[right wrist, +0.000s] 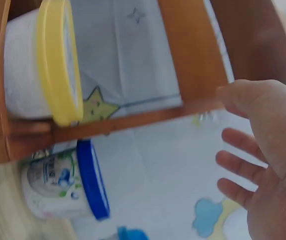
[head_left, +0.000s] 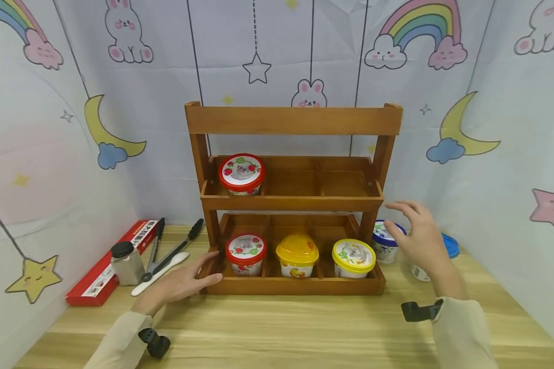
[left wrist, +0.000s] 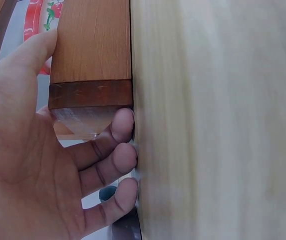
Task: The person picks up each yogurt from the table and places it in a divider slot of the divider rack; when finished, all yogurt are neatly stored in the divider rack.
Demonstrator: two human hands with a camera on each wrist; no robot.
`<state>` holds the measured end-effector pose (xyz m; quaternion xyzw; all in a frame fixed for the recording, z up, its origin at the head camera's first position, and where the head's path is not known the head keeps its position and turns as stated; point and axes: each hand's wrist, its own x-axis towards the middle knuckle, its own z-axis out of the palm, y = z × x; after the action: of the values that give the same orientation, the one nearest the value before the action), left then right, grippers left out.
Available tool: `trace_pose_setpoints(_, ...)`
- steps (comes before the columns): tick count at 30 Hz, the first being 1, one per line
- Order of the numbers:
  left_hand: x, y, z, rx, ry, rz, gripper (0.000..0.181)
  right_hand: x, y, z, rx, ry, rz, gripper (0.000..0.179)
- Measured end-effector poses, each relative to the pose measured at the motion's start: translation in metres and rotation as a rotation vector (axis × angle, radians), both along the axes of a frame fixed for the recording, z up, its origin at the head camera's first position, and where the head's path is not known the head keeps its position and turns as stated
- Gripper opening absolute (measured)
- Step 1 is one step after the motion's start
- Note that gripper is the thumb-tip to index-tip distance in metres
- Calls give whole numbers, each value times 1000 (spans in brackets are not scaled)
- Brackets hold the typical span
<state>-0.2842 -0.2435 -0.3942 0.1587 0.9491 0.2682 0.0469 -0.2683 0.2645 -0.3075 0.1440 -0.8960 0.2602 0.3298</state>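
A two-tier wooden rack [head_left: 295, 287] stands in the middle of the table. My left hand [head_left: 180, 284] holds its lower left front corner; the left wrist view shows the thumb at the front board's upper edge and the fingers [left wrist: 124, 157] bent around the end. Beside the rack's right side my right hand [head_left: 420, 238] is raised, fingers spread and nothing held; whether its thumb touches the wood I cannot tell. The lower tier holds a red-lidded tub [head_left: 246, 252], a tub with a domed yellow lid [head_left: 297, 253] and a flat yellow-lidded tub [head_left: 353, 256]. Another red-lidded tub [head_left: 242, 171] sits upper left.
Right of the rack stand a blue-lidded tub [head_left: 387, 241] and a lighter-blue-lidded tub [head_left: 450, 246], partly behind my right hand. On the left lie a red box [head_left: 94, 282], tongs [head_left: 168, 259] and a white spoon [head_left: 161, 271], beside a black-capped jar [head_left: 127, 266]. Patterned cloth surrounds the table.
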Motion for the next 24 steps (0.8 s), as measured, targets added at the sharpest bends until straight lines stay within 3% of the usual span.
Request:
trace_pose_setpoints(10, -6, 1, -2, -6, -37, 14, 78, -5, 35, -12, -55, -93, -45, 37)
trace_pose_setpoints(17, -6, 1, -1, -15, -16, 18, 77, -9, 51, -18, -42, -196, -88, 37)
trace_pose_setpoints(24, -5, 0, -2, -36, -2, 22, 78, -9, 63, -30, -3, -230, -130, 39)
